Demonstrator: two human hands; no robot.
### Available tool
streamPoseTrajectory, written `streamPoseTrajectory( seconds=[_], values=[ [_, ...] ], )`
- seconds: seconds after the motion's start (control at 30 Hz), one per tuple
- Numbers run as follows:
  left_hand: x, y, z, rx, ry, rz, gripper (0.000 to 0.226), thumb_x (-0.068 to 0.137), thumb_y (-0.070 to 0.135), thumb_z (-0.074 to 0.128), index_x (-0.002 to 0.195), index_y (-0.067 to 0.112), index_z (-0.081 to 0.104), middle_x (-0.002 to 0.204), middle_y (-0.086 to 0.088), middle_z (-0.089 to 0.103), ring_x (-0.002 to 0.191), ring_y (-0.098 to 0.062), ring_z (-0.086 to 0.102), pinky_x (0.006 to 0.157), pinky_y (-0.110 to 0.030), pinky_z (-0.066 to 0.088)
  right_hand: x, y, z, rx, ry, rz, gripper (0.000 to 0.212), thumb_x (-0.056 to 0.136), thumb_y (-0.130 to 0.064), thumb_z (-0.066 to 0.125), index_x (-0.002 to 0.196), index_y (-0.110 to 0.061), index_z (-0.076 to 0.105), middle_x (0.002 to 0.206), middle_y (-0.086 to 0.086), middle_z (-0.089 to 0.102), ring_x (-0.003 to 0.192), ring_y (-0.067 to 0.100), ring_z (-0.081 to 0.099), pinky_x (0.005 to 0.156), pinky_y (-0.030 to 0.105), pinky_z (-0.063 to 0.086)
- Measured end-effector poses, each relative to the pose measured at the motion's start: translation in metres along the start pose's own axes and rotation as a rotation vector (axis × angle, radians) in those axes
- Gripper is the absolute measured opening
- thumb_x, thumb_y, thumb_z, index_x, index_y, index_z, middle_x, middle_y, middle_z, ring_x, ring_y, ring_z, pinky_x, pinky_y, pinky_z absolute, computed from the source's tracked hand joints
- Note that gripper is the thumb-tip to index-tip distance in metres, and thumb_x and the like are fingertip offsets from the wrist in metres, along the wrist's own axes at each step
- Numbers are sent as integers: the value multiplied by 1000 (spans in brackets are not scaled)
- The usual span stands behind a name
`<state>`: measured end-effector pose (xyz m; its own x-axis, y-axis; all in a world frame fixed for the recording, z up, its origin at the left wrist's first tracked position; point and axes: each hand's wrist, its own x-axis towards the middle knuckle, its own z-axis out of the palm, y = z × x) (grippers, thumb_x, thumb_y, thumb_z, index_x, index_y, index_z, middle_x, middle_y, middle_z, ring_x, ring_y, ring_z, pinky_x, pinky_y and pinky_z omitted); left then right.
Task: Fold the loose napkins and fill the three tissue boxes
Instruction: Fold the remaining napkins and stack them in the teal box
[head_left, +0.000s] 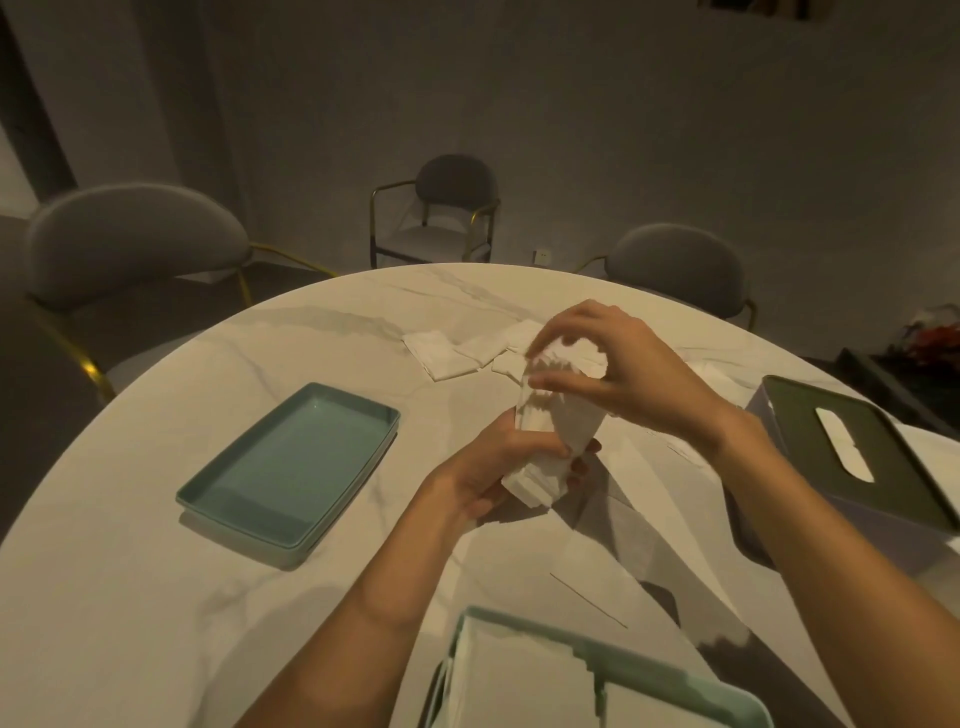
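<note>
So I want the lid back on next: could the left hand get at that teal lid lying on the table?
Probably not yet. The way to the teal lid looks free, with bare table around it, but the left hand grips the napkin stack, which the right hand also holds.

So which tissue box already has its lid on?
The dark-lidded box at the right, with a napkin showing through its slot. The teal box near the person is open.

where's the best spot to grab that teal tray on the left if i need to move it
Take the teal tray by its raised rim, at the middle of a long side, coming from above with the thumb inside the wall and fingers outside. It lies flat on the marble table, shallow and holding nothing, so the rim is the only graspable edge. The near-right long side faces the left hand, probably the easiest reach.
</note>
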<state>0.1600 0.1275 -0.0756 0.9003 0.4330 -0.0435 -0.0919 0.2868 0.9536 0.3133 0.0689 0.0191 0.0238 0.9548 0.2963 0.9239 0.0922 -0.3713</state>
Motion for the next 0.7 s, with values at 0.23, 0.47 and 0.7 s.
streamPoseTrajectory(
  seconds=[0.23, 0.47, 0.7],
  values=[
    [-4, 13, -14, 35, -93, 2, 43, 86, -2, 63, 128, 6, 54, 101, -14, 72, 77, -25, 73, 62, -38, 61, -22, 45, 0, 404, -251, 128, 65, 72, -49, 83, 132, -48, 57, 130, -27, 60, 120, 4, 60, 99, 28, 55],
    [5, 10, -41, 370, 344, 193, 49, 64, 33, 82, 107, 18, 64, 105, -5, 68, 86, -18, 67, 60, -32, 53, -43, 61, 48, 674, 38, 256, 44, 80, -27, 84, 120, -29, 68, 114, -12, 74, 107, 10, 69, 96, 37, 58],
    [25, -12, -6, 359, 701, 341, 28, 98, 49, 64, 99, 20, 64, 103, 3, 71, 97, -14, 66, 79, -27, 53, -50, 46, 87, 903, 149, 200, 78, 75, -11, 75, 144, -32, 44, 127, 7, 59, 111, 23, 65, 92, 38, 59]
  ],
)
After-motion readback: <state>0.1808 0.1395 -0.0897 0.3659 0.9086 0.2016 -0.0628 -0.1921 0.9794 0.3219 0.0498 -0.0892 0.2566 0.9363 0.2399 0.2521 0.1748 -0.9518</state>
